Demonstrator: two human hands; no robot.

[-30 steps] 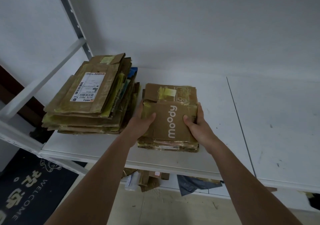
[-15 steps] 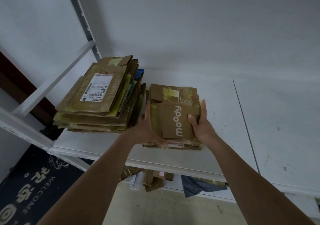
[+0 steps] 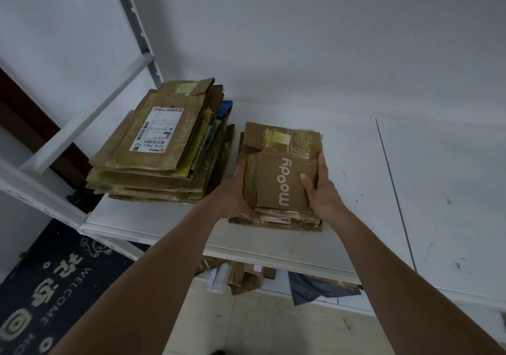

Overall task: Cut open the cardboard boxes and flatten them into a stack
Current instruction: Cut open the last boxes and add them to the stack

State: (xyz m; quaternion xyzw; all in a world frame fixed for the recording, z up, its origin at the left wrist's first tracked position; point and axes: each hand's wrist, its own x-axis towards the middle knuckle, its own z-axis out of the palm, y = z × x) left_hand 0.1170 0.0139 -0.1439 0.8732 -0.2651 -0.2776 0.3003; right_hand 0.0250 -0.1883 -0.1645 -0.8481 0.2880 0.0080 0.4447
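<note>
Stacking step: left hand (image 3: 237, 190) and right hand (image 3: 323, 190) clasp the small stack (image 3: 282, 179) by its sides near the shelf's (image 3: 273, 248) front edge, beside the big stack (image 3: 164, 146); next likely squaring its edges.

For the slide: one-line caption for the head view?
Both hands, left hand and right hand, grip small flattened brown cardboard stack on white table.

Shelf (image 3: 356, 163) right clear; tall stack (image 3: 164, 157) crowds left.
</note>
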